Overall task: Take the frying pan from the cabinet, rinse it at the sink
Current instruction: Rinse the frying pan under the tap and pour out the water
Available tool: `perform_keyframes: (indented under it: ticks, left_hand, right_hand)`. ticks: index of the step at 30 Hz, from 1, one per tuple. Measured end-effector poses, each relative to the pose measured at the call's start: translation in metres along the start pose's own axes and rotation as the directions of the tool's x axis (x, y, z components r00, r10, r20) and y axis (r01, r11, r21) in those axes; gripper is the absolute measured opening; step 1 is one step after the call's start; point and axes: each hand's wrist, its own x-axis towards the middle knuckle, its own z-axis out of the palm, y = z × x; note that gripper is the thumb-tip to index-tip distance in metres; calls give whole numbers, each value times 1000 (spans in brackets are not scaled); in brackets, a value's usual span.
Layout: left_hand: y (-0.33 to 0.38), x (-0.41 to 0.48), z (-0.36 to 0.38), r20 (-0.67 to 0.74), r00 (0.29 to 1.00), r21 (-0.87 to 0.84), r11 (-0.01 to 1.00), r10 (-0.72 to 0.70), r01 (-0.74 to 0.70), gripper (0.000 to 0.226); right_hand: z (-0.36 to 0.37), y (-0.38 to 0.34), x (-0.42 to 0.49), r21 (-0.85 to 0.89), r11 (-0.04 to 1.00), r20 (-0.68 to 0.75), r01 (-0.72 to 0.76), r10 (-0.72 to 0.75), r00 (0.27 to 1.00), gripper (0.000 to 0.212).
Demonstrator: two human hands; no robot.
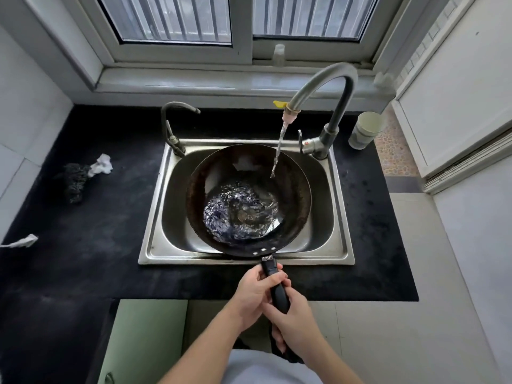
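The frying pan (295, 189) sits inside the sink (155, 246), its dark bowl filling most of the basin and its riveted near edge at the front rim, while the black handle (269, 268) reaches back over the rim toward the person. A pool of water (241, 213) swirls in the bottom of the pan, fed by a thin stream (278, 155) falling from the tall faucet (342, 87) onto the far right wall of the bowl. Both hands are on the handle: the left hand (256, 292) wraps it nearer the pan, fingers curled round the grip, and the right hand (295, 321) clasps it just behind, fingers closed over the rear end. The cabinet part of the task looks done; judging by the running water, the rinse itself is the step in hand. The next move likely calls for tilting and rolling the pan so the water sweeps the brownish walls, then tipping it out into the basin, with a firm two-handed hold since the water adds weight. Around the sink lies a black countertop (83, 259), with a smaller tap (171, 126) at the back left corner, a pale cup (367, 128) beside the faucet base, and a dark scrubber (74, 181) with crumpled paper (103, 163) well off to the left
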Motion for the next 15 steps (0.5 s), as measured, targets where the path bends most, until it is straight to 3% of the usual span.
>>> perform_keyframes:
  ticks: [15]
  left_hand:
    - [19, 1, 2, -72, 995, 29, 997, 75, -73, 28]
  right_hand:
    - [-4, -21, 14, -29, 999, 78, 46, -44, 996, 15]
